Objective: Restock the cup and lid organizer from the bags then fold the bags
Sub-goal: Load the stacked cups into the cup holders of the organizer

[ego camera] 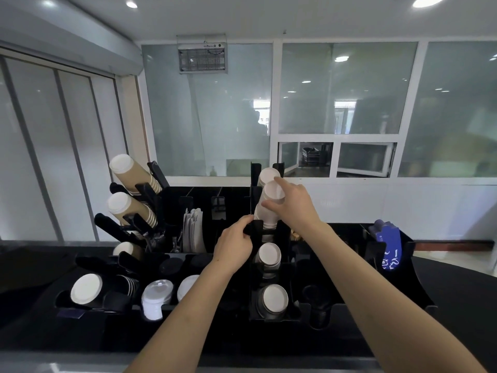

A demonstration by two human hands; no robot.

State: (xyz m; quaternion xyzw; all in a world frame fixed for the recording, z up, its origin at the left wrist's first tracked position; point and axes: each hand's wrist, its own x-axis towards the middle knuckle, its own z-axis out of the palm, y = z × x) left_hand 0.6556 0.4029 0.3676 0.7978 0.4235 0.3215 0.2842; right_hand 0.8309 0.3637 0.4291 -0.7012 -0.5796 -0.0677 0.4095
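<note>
A black cup and lid organizer (336, 305) spans the counter in front of me. My right hand (291, 204) grips a stack of white paper cups (270, 200) lying tilted in an upper slot of the middle column, thumb below and index finger over the top cup. My left hand (236, 242) pinches the black divider edge just below that stack. Another white stack (267, 175) sits in the slot above. Lower slots hold more cups (269, 258) and grey-rimmed lids (274, 298). No bags are in view.
Brown cup stacks (131, 173) lean out at the upper left. White lids (156, 297) and a white-bottomed cup stack (86, 289) fill the front-left bins. Paper sleeves (193, 232) stand in a centre bin. Blue packets (387, 246) sit at right. Glass partitions stand behind.
</note>
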